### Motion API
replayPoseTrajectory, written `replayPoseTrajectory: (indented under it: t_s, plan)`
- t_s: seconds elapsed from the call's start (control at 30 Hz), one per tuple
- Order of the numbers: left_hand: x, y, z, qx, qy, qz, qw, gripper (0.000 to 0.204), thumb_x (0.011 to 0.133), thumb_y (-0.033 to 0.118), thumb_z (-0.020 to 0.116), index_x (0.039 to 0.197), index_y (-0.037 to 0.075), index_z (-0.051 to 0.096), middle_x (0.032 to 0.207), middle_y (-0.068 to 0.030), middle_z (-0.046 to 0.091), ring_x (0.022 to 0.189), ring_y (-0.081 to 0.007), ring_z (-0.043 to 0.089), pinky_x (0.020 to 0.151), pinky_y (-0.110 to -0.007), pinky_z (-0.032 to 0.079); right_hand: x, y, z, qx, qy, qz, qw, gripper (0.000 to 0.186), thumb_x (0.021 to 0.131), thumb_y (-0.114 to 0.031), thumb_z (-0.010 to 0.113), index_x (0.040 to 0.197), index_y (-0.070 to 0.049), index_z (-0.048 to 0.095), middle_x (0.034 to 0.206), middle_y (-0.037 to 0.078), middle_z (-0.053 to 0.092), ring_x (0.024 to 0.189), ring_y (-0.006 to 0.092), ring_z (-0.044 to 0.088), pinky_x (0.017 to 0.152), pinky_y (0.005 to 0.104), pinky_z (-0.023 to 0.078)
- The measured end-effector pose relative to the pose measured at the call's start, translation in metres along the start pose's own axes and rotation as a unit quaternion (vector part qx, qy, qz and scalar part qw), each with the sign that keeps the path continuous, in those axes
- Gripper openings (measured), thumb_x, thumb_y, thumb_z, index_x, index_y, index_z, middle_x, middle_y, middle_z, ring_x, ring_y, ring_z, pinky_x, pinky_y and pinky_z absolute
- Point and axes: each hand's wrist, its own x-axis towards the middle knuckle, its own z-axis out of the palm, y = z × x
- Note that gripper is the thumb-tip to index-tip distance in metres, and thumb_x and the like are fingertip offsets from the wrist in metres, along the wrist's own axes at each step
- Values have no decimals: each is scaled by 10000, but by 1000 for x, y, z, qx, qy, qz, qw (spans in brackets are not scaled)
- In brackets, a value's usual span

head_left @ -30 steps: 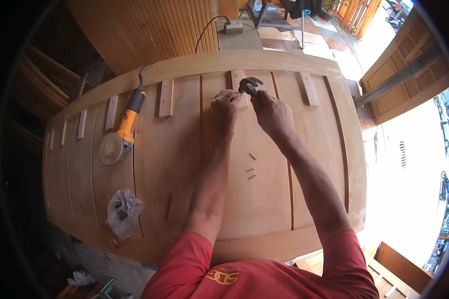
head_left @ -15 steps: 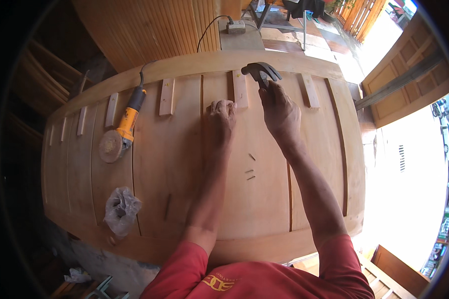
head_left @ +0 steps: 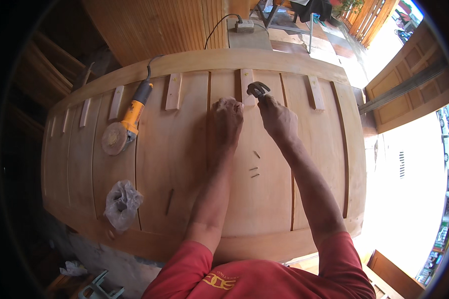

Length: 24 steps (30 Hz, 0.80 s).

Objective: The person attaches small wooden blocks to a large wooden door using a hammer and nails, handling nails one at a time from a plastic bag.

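My left hand is pinched at the lower end of a short pale wooden block, around what looks like a thin nail, though it is mostly hidden. Just to its right, my right hand grips a claw hammer by the handle, its dark head over the block. Both hands work over a large panelled wooden door lying flat. Several loose nails lie on the panel between and below my hands.
An orange and black angle grinder with a cord lies left, a crumpled plastic bag below it. More pale blocks line the door. A power strip sits behind. A leaning panelled door and a long bar are at right.
The hammer rose from the block half a second ago and has since come down toward my left fingertips. My left hand stays at the block. The view has shifted slightly.
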Motion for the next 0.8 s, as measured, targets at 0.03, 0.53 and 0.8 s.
replayPoseTrajectory:
  t_s: [0.03,0.53,0.8]
  plan:
    - [-1,9,-8,18,-1,7,1000,89,867,102,775,878,37,716,1003,-106,698,1012,-345,637,912,-447,538,1,-2,-1,36,0,27,999,215,1032,-303,629,1141,-119,644,878,152,727,735,382,707,599,486,543]
    - [0,-9,2,22,34,30,999,74,824,92,795,847,53,736,990,-102,695,1015,-347,616,890,-450,538,1,-13,-10,96,140,-9,985,320,993,-331,695,1264,-173,634,901,134,757,742,373,731,619,462,586]
    - [-1,-6,0,-8,10,12,1000,79,805,58,808,857,59,749,982,-105,698,1002,-342,624,883,-441,548,10,3,-1,53,55,-20,997,264,1024,-353,649,1202,-160,627,791,134,740,653,348,717,544,453,559]
